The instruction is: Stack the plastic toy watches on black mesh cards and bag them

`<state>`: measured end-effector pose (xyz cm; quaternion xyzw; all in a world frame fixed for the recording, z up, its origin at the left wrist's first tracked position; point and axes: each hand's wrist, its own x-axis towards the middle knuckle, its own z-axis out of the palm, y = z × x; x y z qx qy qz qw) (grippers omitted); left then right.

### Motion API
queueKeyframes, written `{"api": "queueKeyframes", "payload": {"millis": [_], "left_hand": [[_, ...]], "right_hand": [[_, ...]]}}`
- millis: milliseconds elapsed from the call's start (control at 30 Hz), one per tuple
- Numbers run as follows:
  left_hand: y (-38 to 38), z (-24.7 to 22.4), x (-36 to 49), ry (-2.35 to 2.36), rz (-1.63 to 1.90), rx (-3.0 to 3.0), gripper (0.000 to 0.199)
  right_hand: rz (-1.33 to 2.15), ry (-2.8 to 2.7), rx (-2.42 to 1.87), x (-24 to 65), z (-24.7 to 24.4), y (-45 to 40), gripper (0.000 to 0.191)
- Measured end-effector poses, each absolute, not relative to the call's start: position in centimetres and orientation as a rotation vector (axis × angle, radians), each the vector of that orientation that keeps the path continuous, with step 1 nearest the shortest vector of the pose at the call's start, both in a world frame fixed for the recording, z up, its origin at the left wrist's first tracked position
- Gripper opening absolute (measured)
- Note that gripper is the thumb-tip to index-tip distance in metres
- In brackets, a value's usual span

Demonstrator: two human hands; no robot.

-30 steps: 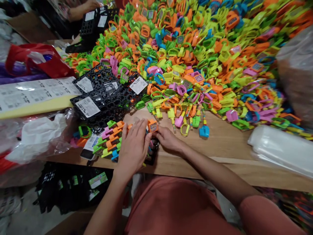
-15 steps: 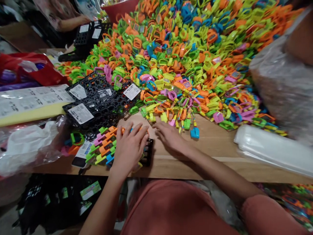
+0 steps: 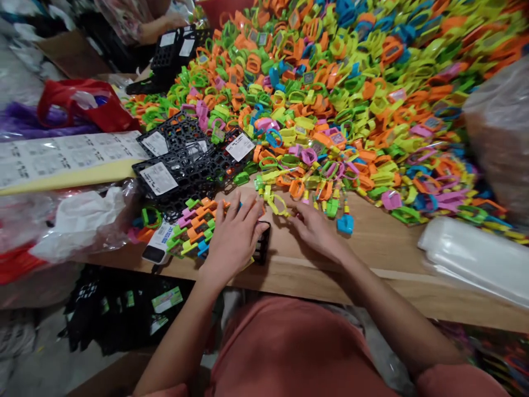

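Observation:
My left hand (image 3: 233, 237) lies palm down, fingers stretched out, across a black plastic tray (image 3: 263, 245). Rows of orange, green, yellow, pink and blue toy watches (image 3: 192, 229) fill the part of this tray left of the hand; what is under the palm is hidden. With bent fingers, my right hand (image 3: 312, 229) pinches the end of a yellow toy watch (image 3: 276, 204), just right of the tray. A blue toy watch (image 3: 345, 224) rests on the wood beside that hand.
A big heap of toy watches (image 3: 330, 105) covers the table's far side. Black trays with white labels (image 3: 159, 179) are stacked at left, near a sheet of stickers (image 3: 61, 154). Clear plastic bags (image 3: 475, 259) lie at right. Another person's arm (image 3: 159, 28) shows at far left.
My right hand now holds a yellow toy watch, where before its fingers showed nothing. My left hand stays over the tray. The whole view has shifted, so things appear further right.

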<state>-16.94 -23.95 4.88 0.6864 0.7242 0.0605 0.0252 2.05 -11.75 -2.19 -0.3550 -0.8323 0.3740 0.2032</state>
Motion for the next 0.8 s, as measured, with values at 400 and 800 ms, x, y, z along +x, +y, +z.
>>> {"api": "queueKeyframes", "payload": {"millis": [400,800], "left_hand": [[-23.8,4.4,-16.4,2.259,0.220,2.095,0.052],[-23.7,4.3,-16.7,2.237,0.236,2.106,0.050]], "right_hand": [[1.904,-1.877,-0.603,0.3,-6.7,-18.6,0.017],[1.845,-1.998,-0.572,1.6,-7.7,-18.7,0.022]]}}
